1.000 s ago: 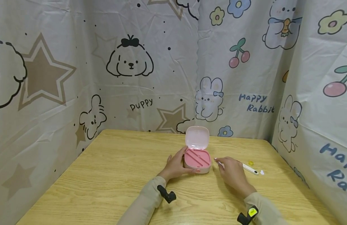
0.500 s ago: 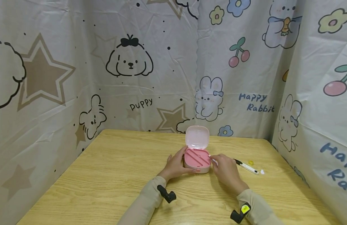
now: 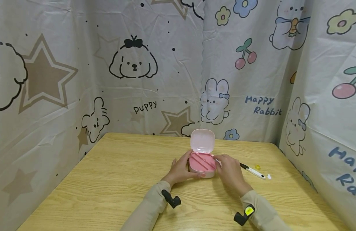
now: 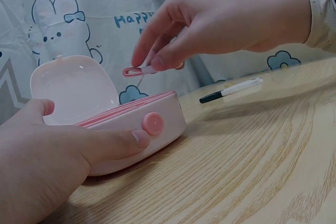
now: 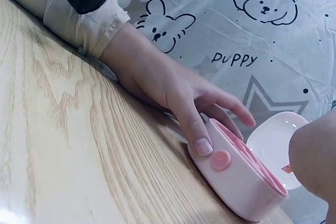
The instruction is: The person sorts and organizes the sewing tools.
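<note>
A pale pink hinged box (image 5: 239,184) is set on the wooden table (image 3: 123,179), its lid (image 3: 202,141) raised at the back. Its left side is gripped by the left hand (image 3: 179,170), with the thumb laid on the front wall just beside the round pink button (image 4: 153,124). Inside, a deeper pink tray (image 3: 199,164) is crossed by diagonal bars. A small pink-and-white looped piece (image 4: 138,71) is pinched between the thumb and fingers of the right hand (image 3: 231,173) and held above the box's right edge; its exact kind cannot be told. To the right, a white pen with a black end (image 3: 254,171) is seen lying near a small yellow object (image 3: 258,167) and a small white one (image 3: 269,176).
</note>
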Motion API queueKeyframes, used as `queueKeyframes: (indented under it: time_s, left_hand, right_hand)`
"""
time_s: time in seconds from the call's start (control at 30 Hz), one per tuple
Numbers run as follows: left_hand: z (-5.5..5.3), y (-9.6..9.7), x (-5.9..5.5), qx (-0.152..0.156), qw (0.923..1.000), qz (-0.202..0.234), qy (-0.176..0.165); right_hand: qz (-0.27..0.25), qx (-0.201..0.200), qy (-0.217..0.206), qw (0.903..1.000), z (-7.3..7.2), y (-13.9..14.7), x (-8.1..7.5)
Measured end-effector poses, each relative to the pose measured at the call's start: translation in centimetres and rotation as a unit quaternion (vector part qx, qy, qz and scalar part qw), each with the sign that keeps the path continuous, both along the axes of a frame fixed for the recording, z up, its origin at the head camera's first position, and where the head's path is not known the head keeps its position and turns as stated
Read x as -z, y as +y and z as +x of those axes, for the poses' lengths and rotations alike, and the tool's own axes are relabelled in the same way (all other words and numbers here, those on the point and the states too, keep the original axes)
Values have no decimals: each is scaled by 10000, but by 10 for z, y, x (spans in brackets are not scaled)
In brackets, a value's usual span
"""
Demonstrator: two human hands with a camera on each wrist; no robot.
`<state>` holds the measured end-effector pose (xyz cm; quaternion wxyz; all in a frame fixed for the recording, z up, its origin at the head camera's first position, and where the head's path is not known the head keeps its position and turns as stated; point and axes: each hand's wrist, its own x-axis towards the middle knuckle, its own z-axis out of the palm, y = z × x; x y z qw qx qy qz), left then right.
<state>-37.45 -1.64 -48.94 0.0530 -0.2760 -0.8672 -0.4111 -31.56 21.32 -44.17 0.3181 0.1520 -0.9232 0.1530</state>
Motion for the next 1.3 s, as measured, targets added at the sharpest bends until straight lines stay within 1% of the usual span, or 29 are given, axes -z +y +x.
queueKeyframes:
  time_s: [0.17, 0.27, 0.4, 0.53, 0.63, 0.9, 1.17, 1.3]
  left_hand:
    - [0, 0, 0, -55, 9999, -92, 43]
    - [0, 0, 1, -37, 10000, -53, 41]
    - [-1, 1, 1, -13, 10000, 3, 62]
    - [-2, 1, 2, -47, 9999, -47, 108]
    - [-2, 0, 2, -69, 9999, -91, 84]
    - [-2, 0, 2, -55, 9999, -82, 121]
    - [-1, 0, -1, -9, 9999, -59, 84]
    - [-1, 0, -1, -35, 10000, -58, 68]
  right_hand:
    - [57, -149, -13, 9999, -3, -11, -3]
    - [97, -225, -79, 9997, -5, -20, -4]
    - [115, -332, -102, 9993, -9, -32, -3]
    - [40, -539, -77, 9985, -13, -41, 0]
    - [-10, -647, -179, 9977, -15, -46, 2]
    - [-28, -734, -415, 9964, -19, -55, 5]
    - [57, -804, -421, 9959, -20, -57, 5]
    - [133, -722, -530, 9959, -20, -59, 5]
